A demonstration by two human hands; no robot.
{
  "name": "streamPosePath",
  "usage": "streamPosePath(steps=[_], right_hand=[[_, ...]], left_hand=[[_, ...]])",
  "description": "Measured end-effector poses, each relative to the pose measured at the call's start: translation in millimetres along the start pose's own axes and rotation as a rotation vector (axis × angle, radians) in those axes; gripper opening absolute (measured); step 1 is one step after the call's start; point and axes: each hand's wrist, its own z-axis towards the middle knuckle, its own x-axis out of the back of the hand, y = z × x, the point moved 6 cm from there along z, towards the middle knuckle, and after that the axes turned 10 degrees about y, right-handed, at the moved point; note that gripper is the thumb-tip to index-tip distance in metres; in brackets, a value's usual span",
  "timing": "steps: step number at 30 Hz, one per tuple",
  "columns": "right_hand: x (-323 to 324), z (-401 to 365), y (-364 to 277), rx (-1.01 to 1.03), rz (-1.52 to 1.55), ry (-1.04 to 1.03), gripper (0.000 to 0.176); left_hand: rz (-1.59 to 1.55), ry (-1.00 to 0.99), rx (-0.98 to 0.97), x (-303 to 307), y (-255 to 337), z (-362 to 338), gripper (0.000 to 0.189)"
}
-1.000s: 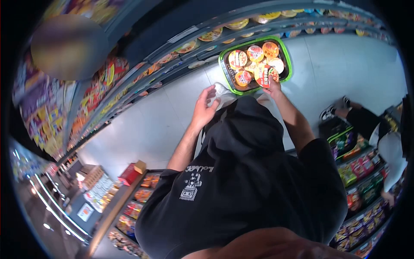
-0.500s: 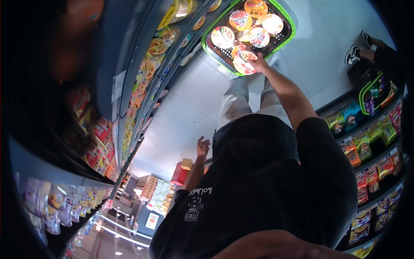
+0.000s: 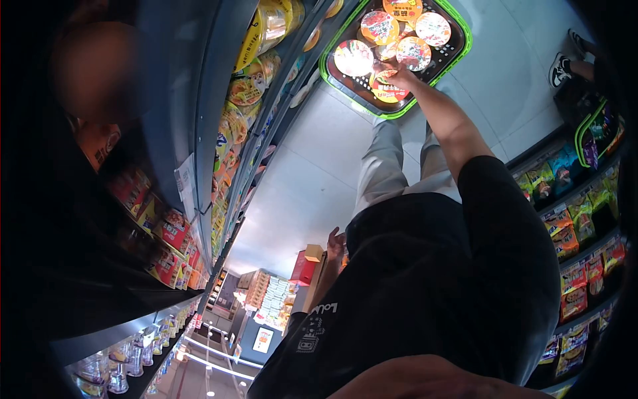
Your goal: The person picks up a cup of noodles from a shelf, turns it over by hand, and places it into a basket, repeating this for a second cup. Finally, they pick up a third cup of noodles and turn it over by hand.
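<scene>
My right hand (image 3: 399, 77) reaches into a black shopping basket with a green rim (image 3: 467, 41) near the top of the view. Its fingers are closed over the upper edge of a red and yellow instant noodle cup (image 3: 389, 92), which lies at the basket's near end. The fingers partly cover its lid. Several other noodle cups sit in the basket, among them a white-lidded cup (image 3: 433, 29) and a cup with a bright, glare-washed lid (image 3: 353, 58). My left hand (image 3: 336, 243) hangs at my side, fingers loosely apart, holding nothing.
A shelf of noodle packs (image 3: 247, 86) runs along the left, close to the basket. On the right, racks hold bagged snacks (image 3: 573, 282). Another person's shoe (image 3: 559, 69) and a second green-rimmed basket (image 3: 585, 139) are at the upper right. Stacked goods (image 3: 276, 296) stand behind me.
My right hand has brought the noodle cup from over the basket's near edge to inside it. The basket and surroundings have shifted slightly right in view. My left hand still hangs free.
</scene>
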Motion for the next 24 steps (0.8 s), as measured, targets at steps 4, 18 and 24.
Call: streamPosePath(steps=[4,18,24], right_hand=[[64.5,-54.3,-35.5,0.016,0.099,-0.111,0.078],[190.4,-120.8,111.2,-0.015,0.154,-0.231,0.029],[320.4,-149.8,56.4,-0.176,0.184,-0.255,0.029]], left_hand=[[-0.024,0.092,0.197,-21.9,43.5,2.3,0.058],[-0.144,0.559,0.039,-20.4,78.2,26.5,0.064],[-0.371,1.297,-0.289,30.7,190.0,14.1,0.07]])
